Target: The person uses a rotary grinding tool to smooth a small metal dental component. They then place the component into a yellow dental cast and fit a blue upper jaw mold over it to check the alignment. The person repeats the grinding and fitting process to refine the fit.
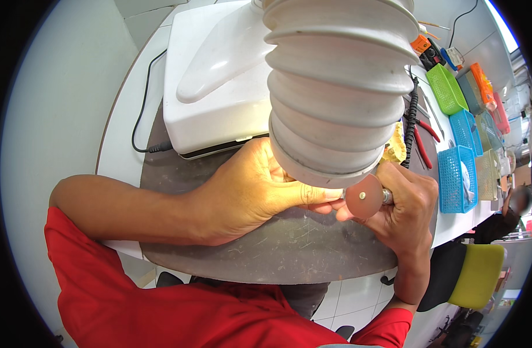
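Observation:
My right hand (pixel 410 203) is closed around a rotary handpiece (pixel 387 196), whose metal nose shows between the fingers. On its tip sits a flat reddish-brown disc (pixel 360 207) with a small pale pin at the centre. My left hand (pixel 257 182) reaches in from the left, thumb and fingers pinched just beside the disc's left edge. Whatever lies at the thumb tip is too small to name, and some fingers are hidden. A wide white ribbed hose (pixel 338 87) hangs directly over both hands, its rim close to the left thumb.
Behind my left hand stands a white machine housing (pixel 225 75) with a black cable (pixel 135 119). Right of the hose are a yellow dental model (pixel 396 145), a black coiled cord (pixel 412 110) and red-handled pliers (pixel 421 148). Blue (pixel 457 180) and green baskets (pixel 445 88) line the right edge.

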A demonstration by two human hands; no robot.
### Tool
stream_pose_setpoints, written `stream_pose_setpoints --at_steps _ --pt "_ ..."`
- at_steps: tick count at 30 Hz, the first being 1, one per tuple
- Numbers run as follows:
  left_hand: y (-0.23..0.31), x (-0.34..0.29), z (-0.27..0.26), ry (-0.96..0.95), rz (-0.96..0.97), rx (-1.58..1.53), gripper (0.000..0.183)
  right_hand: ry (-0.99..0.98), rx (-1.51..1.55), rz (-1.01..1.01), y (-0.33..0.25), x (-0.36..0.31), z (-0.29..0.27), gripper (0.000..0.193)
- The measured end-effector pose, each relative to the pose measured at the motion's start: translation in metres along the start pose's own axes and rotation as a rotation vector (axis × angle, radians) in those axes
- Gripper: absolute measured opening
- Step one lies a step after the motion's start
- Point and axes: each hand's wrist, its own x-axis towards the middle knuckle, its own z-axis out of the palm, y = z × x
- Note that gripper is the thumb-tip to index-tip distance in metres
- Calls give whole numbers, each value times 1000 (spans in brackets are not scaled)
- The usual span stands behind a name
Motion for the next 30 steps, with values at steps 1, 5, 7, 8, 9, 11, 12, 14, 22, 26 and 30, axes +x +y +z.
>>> stream_pose_setpoints --at_steps 1,5,7,8,9,11,12,14,22,26,30 --pt "1 0 0 -5 5 -8 24 2 -1 -2 0 0 0 63" --pt "1 -1 2 14 7 2 23 32 1 -13 -1 1 1 63" --pt "1 -1 1 12 -1 18 23 89 13 -38 1 2 5 68" --pt "1 0 1 10 0 16 23 87 13 -39 1 2 6 67" --pt "1 0 1 7 2 15 24 84 14 -41 2 2 6 67" --pt "1 0 1 11 3 10 24 78 15 -41 2 3 5 67" --pt "1 -1 1 18 3 7 25 74 15 -40 1 3 5 67" --pt "0 -1 1 26 3 6 25 75 16 -42 1 3 5 66" --pt "-3 -1 1 40 14 27 24 7 -10 -11 0 1 0 62" --pt "-3 1 -2 -9 23 36 22 -3 -16 0 0 1 0 63" --pt "0 0 0 -1 17 21 22 -6 -20 -8 -1 2 0 63"
